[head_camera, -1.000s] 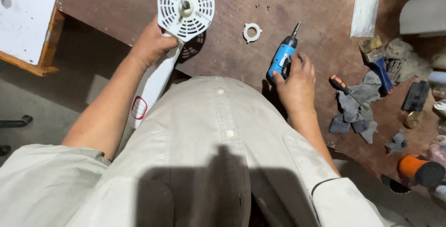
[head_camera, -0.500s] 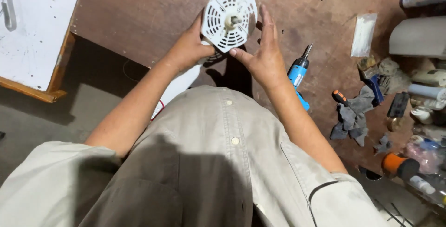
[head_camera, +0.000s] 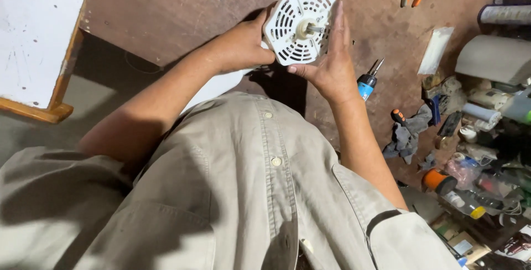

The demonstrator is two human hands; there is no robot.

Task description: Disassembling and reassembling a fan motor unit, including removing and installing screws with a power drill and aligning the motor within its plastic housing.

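Head view: near the top centre of the frame, both hands hold a round white slotted cover (head_camera: 299, 25) above the brown worktop (head_camera: 182, 4). The left hand (head_camera: 243, 46) has its fingers clamped on the cover's left edge. The right hand (head_camera: 329, 65) presses flat against its right side, fingers together and extended. A blue-handled screwdriver (head_camera: 367, 84) lies just right of the right wrist.
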